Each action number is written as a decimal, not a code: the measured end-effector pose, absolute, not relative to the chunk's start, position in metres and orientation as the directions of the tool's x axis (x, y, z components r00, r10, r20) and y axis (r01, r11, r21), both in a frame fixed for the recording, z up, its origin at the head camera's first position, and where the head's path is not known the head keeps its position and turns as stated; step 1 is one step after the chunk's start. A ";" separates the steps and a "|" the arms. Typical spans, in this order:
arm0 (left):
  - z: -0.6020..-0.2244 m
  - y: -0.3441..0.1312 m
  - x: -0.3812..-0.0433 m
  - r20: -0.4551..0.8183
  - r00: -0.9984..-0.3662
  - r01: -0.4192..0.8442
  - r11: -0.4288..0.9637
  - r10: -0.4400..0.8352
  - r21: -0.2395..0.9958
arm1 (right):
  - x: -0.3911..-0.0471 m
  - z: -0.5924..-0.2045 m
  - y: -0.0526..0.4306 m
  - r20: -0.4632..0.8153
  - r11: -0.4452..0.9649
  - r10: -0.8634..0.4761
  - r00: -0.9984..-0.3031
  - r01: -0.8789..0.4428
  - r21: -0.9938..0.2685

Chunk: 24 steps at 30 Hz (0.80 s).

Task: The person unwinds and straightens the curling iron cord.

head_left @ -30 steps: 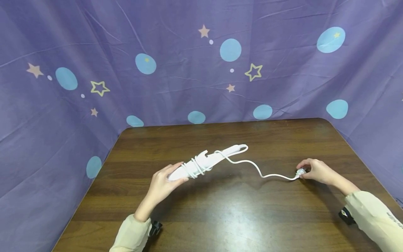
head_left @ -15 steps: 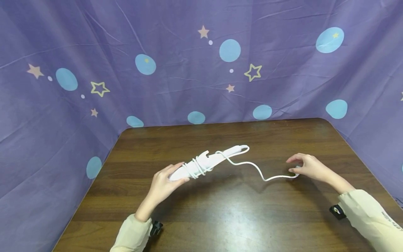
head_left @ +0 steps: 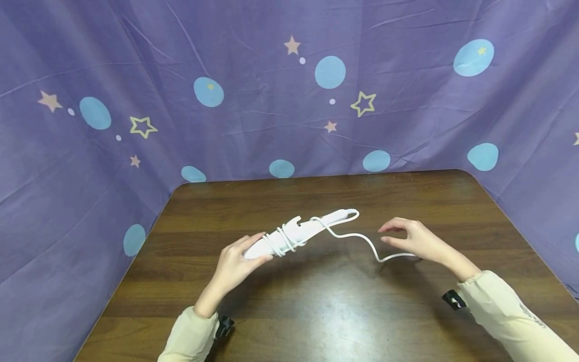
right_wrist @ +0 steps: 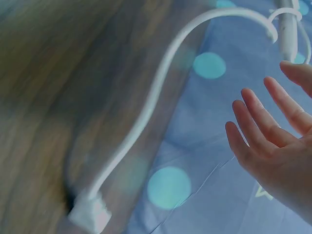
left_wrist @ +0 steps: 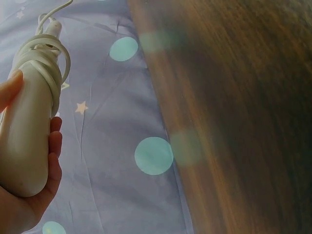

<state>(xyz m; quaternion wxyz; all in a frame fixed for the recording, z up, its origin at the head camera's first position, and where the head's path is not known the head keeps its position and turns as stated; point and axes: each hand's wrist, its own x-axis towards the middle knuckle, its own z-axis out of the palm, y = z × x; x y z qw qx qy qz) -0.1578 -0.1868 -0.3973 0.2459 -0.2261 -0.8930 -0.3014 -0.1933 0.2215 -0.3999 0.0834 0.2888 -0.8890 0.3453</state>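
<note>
My left hand [head_left: 235, 259] grips the thick rounded end of a white wand-shaped corded appliance [head_left: 308, 230], perhaps a hair styling iron, tilted over the table. Several turns of its cord [left_wrist: 45, 66] wrap round the middle. A loose length of the cord [head_left: 357, 235] runs from the far end toward the right. My right hand [head_left: 418, 241] hovers beside this stretch, fingers spread and holding nothing. In the right wrist view the white plug [right_wrist: 91, 214] hangs at the cord's end, away from the fingers; in the head view the right hand hides it.
A brown wooden table [head_left: 289, 306] lies below both hands. Purple cloth [head_left: 253, 130] with stars and blue dots hangs behind it and at both sides. Black wrist mounts [head_left: 454, 299] sit at the sleeves.
My right hand has let go of the plug and moved left along the cord toward the appliance. The left hand and the appliance have hardly moved.
</note>
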 end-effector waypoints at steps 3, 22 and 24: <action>-0.397 -0.187 -0.158 0.578 -0.775 0.555 0.715 0.257 0.426 | -0.192 -0.396 0.212 0.371 0.560 -0.473 -0.799 -0.598 -0.574; -0.397 -0.181 -0.159 0.617 -0.728 0.610 0.694 0.299 0.383 | -0.185 -0.393 0.169 0.442 0.481 -0.558 -0.702 -0.708 -0.517; -0.398 -0.181 -0.159 0.614 -0.731 0.608 0.694 0.298 0.386 | -0.185 -0.394 0.165 0.441 0.477 -0.565 -0.698 -0.712 -0.515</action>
